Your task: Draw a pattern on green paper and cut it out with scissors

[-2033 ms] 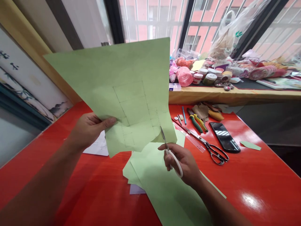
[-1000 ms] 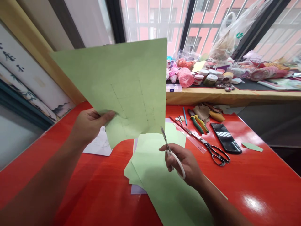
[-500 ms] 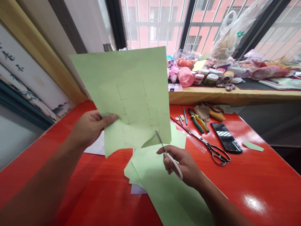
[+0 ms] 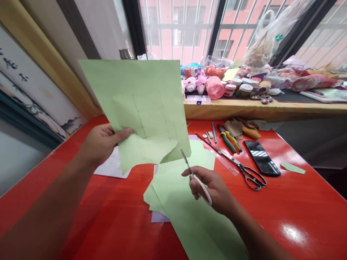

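Paper [image 4: 146,85] of green colour is pinched by the left hand [image 4: 101,144], while the right hand [image 4: 211,186] grasps scissors [image 4: 193,177] near it.

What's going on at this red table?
A person is holding up a green sheet in the left hand, with small scissors in the right hand. The blades are at the sheet's curling lower edge; whether they touch it is hard to tell. More green sheets lie on the table below, with larger scissors, pliers and a phone off to the right.
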The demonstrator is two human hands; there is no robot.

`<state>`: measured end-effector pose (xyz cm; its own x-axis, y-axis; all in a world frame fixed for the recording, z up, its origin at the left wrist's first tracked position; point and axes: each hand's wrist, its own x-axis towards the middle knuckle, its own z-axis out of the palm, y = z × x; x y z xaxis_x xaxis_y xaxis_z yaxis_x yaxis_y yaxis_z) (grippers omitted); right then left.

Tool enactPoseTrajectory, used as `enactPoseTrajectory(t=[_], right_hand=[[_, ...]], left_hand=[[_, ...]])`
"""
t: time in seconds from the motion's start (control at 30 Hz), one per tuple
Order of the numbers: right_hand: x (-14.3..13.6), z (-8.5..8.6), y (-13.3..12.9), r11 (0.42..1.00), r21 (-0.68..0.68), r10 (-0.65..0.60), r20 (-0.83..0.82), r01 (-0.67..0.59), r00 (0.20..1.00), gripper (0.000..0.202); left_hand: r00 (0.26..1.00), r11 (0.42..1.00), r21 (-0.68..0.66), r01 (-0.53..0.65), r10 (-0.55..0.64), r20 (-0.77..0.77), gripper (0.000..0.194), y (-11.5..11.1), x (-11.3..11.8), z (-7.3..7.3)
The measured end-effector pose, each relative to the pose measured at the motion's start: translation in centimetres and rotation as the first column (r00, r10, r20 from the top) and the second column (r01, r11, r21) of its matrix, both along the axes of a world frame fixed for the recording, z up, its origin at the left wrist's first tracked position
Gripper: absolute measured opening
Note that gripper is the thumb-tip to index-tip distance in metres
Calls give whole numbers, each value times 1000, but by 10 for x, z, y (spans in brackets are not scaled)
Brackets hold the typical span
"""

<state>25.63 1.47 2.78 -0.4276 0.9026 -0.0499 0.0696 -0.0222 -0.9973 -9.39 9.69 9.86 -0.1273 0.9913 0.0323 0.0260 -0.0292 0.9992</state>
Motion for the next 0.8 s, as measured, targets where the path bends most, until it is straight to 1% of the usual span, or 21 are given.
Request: enactPoseTrajectory(t=[0.1,0.23,0.47,0.6,0.8], right_hand=[[-1,0,0,1000,-16,9,21,-9,1000,42],[-1,0,1,1000,-16,11,30,-11,999,41],[-1,0,0,1000,-14,6,17,-6,1000,40],[-1,1,0,1000,-18,9,17,-9,1000,40],[0,3,0,999,-25,28,9,-28,1000,39]], left_hand=[[1000,999,16,28,-28,-3,44,-1,-1,-1],[999,999,-14,52,-51,11,44,-4,3,3],[981,988,-97,121,-104,165,43,-9,15,14],[978,986,-134,99,-71,194,47,-7,17,16],[976,989,-124,76,-48,214,46,-3,10,12]])
